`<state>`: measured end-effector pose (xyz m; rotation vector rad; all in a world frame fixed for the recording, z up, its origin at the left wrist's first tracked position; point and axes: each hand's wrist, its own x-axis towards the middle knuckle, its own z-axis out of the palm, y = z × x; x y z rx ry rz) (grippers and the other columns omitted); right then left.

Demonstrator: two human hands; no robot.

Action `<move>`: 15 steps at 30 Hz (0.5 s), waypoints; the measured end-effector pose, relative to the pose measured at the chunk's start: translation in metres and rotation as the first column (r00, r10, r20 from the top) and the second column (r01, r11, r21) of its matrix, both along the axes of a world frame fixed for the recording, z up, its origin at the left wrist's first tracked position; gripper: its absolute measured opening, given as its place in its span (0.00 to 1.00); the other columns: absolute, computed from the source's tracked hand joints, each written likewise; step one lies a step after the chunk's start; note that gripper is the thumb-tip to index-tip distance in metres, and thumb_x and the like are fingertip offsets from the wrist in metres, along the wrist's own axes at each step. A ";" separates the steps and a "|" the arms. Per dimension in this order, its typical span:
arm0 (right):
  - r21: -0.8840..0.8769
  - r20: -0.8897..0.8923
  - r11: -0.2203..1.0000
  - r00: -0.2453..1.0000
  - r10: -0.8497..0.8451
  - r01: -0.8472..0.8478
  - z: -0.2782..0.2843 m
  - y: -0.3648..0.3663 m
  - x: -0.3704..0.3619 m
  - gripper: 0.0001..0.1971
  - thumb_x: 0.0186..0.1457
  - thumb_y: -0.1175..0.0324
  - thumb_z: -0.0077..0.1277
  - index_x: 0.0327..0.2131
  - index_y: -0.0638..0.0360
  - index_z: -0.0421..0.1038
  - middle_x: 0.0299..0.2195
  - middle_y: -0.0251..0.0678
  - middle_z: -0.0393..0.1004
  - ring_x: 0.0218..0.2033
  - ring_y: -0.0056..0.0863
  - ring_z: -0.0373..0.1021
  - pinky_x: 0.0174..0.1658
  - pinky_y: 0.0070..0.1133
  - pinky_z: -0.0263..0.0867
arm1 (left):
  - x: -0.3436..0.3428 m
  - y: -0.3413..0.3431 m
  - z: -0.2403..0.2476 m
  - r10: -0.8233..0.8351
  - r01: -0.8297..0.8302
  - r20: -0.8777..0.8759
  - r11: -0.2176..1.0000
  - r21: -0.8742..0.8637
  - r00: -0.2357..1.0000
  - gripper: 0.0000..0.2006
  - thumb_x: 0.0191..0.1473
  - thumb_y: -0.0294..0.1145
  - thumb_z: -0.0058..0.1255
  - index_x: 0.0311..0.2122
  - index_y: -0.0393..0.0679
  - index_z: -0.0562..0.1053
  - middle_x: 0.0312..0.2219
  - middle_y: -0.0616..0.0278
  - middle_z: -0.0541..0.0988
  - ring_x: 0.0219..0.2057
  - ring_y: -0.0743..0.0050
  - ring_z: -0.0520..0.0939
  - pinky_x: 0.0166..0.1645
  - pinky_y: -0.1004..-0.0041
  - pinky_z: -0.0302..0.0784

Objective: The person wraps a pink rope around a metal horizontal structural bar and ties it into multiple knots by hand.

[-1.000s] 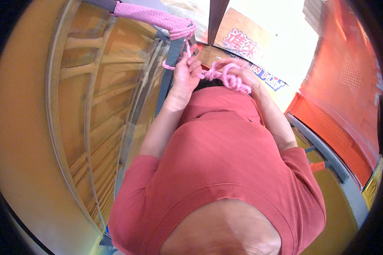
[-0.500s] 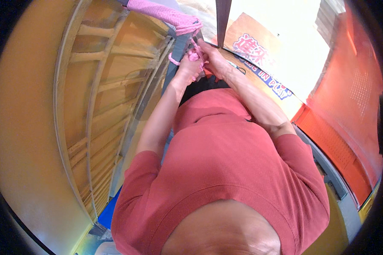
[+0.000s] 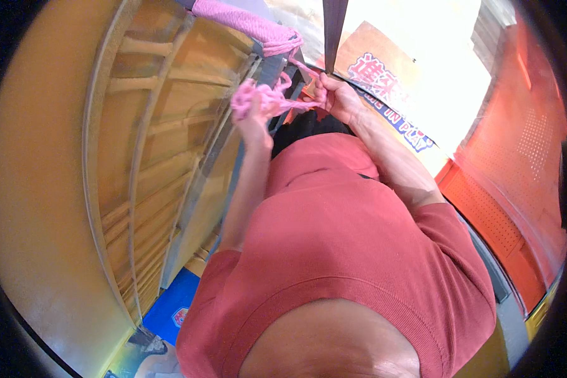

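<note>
Pink cord (image 3: 277, 101) strung up off the pink-wrapped rail (image 3: 242, 20) above, likely kept taut between both hands for tying. Left hand (image 3: 253, 118) raised, fingers closed round a bunched loop of cord. Right hand (image 3: 337, 96) fisted on the cord's other run, beside the dark upright post (image 3: 334, 25). Both raised at chest height over the red shirt (image 3: 353, 252). Wooden slatted frame (image 3: 145, 157) to the left, printed board (image 3: 384, 82) behind, orange perforated panel (image 3: 510, 183) at right.
</note>
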<state>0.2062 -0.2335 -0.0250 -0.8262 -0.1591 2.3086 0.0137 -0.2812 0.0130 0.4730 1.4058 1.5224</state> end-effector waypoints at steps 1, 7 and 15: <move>0.011 -0.028 1.000 1.000 -0.003 0.003 -0.009 -0.003 0.003 0.15 0.64 0.57 0.38 0.29 0.57 0.62 0.16 0.21 0.51 0.15 0.16 0.49 0.36 0.23 0.67 | -0.006 0.002 0.032 0.009 -0.014 0.065 0.997 0.070 0.998 0.20 0.54 0.29 0.52 0.52 0.49 0.63 0.36 0.57 0.74 0.29 0.68 0.79 0.31 0.69 0.82; 0.176 0.101 0.984 0.994 -0.033 0.014 -0.032 -0.008 0.006 0.13 0.64 0.63 0.36 0.27 0.57 0.62 0.17 0.24 0.55 0.17 0.15 0.50 0.21 0.13 0.48 | -0.092 0.005 0.193 0.257 -0.276 0.102 0.891 0.361 0.961 0.09 0.54 0.29 0.50 0.39 0.39 0.70 0.25 0.62 0.75 0.19 0.84 0.69 0.27 0.79 0.75; 0.224 0.075 0.974 0.997 -0.032 0.014 -0.026 -0.007 -0.001 0.12 0.62 0.62 0.40 0.27 0.57 0.66 0.20 0.28 0.64 0.23 0.20 0.59 0.30 0.18 0.55 | -0.135 -0.027 0.211 0.022 -0.039 0.039 0.853 0.521 0.999 0.12 0.54 0.28 0.49 0.44 0.39 0.67 0.25 0.66 0.75 0.14 0.85 0.69 0.15 0.83 0.68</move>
